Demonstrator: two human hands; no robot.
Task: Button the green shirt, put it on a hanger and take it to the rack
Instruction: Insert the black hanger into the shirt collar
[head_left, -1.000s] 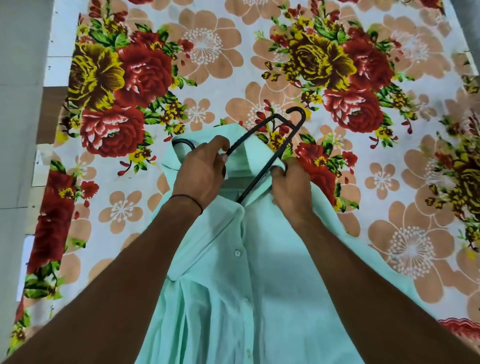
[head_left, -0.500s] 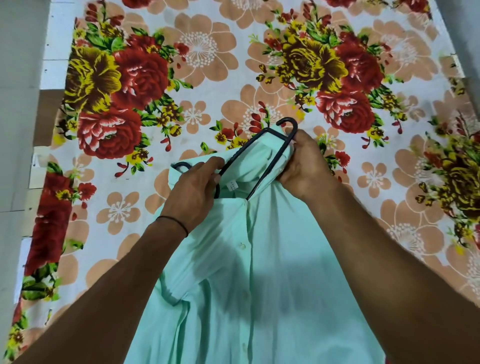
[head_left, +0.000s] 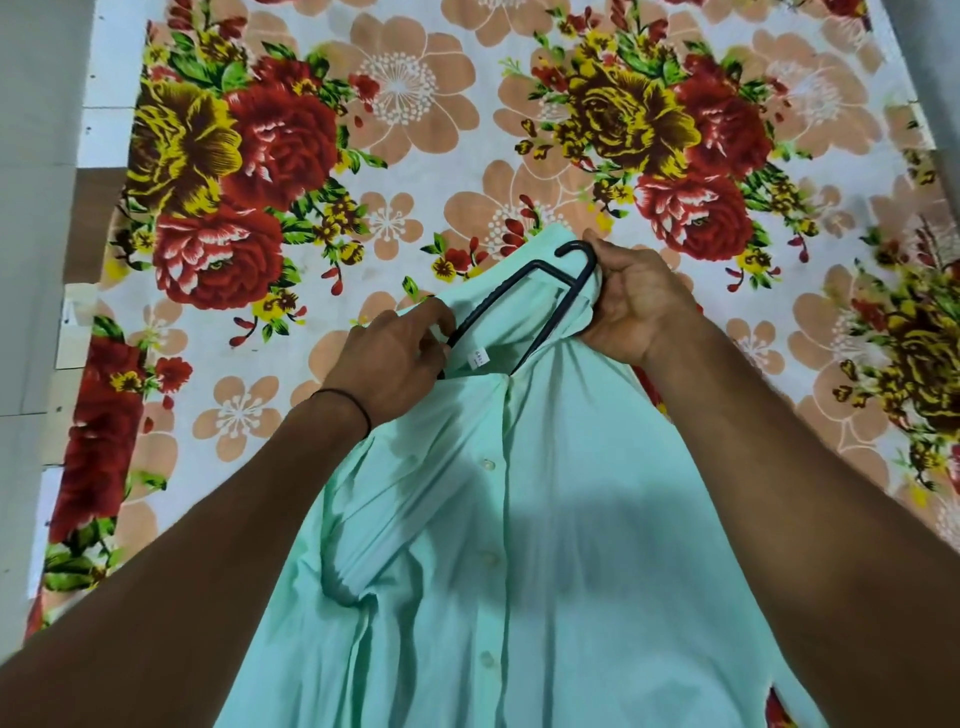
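1. Head view: a mint-green shirt (head_left: 519, 545) lies front-up over a floral bedsheet (head_left: 415, 130), its collar end pointing away from the camera and its body running off the bottom edge of the picture.
2. The placket is fastened; several pale buttons (head_left: 487, 464) run in a line down its middle.
3. A black hanger (head_left: 514, 301) sits inside the neck opening, its hook poking out past the collar and its arms going under the fabric on both sides.
4. The left hand (head_left: 400, 358) is closed in a pinch on the collar at the left shoulder, right beside the hanger's left arm; a thin dark band (head_left: 353, 402) circles that wrist.
5. The right hand (head_left: 631, 306) is clenched around the bunched collar fabric and the hanger just below the hook.
6. A small white label (head_left: 479, 357) shows inside the neck, between the two hands.
7. Pale floor (head_left: 36, 156) borders the sheet on the left.
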